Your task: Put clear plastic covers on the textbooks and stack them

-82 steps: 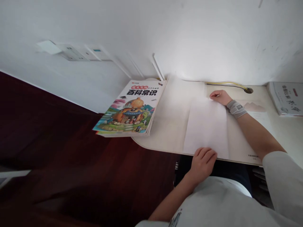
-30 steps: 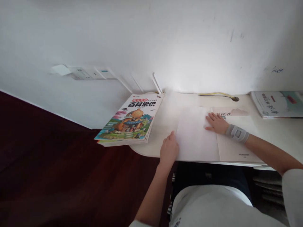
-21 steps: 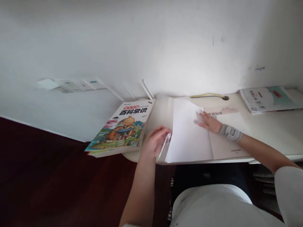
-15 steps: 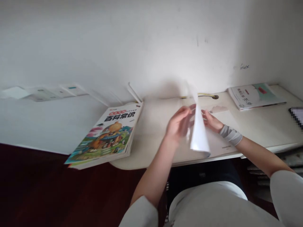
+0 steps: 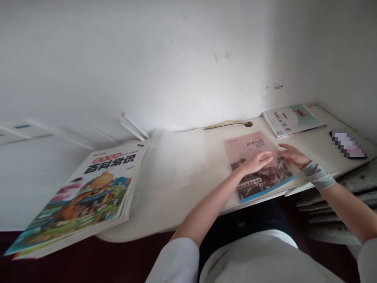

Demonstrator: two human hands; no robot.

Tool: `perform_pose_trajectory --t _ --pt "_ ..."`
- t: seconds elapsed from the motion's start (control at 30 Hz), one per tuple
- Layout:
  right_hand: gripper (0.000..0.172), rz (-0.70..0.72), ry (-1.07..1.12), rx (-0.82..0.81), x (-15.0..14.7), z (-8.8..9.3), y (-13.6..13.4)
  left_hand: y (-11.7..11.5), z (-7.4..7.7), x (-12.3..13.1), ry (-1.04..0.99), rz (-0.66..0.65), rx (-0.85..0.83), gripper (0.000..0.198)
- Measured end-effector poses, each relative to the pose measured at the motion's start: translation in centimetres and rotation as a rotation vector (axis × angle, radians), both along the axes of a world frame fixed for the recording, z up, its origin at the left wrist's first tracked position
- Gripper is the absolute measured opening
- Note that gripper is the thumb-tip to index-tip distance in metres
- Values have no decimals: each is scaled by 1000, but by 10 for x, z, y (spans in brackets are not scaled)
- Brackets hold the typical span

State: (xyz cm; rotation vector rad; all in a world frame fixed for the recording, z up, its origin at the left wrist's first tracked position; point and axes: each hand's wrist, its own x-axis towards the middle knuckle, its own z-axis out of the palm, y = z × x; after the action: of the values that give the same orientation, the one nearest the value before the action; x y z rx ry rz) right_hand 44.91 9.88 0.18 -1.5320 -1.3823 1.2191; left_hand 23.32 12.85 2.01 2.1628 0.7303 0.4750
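Resting flat and open on the book point(image 5: 259, 181), left hand point(image 5: 259, 160) and right hand point(image 5: 293, 155) grip nothing; it looks thin, light and floppy, best lifted by the spine.

Left hand point(image 5: 257, 162), right hand point(image 5: 293, 154) bare; forearms bare. Right wrist: grey elastic wrap point(image 5: 318, 175). Short white left sleeve point(image 5: 173, 261) ends near elbow; white right sleeve point(image 5: 368, 259). White shirt point(image 5: 259, 259), dark trousers point(image 5: 250, 216).

A white wall point(image 5: 176, 59) runs behind a pale desk point(image 5: 182, 173) into a corner at right. Dark red floor point(image 5: 73, 267) shows below the desk's rounded left edge.
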Motion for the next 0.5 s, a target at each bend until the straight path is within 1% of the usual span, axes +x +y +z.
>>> perform_pose_trajectory --t 0.07,0.13,0.2,0.3,0.4,0.47,0.5 --pt "68 0 -207 7 2 -2 3 14 -2 -18 107 121 185 41" --pt "65 15 -379 41 1 -3 5 30 -6 -39 237 264 335 41" --pt "60 23 -574 113 -1 -1 5 47 -9 -61 397 361 378 45" --pt "58 51 -919 192 -8 5 6 65 -11 -85 629 415 368 54" --pt "57 111 -1094 180 -17 13 16 67 -5 -100 718 399 358 56" --pt "52 174 -1150 189 -25 16 30 57 3 -107 779 403 369 53" --pt "50 206 -1160 204 -30 17 39 48 7 -110 813 410 377 51"
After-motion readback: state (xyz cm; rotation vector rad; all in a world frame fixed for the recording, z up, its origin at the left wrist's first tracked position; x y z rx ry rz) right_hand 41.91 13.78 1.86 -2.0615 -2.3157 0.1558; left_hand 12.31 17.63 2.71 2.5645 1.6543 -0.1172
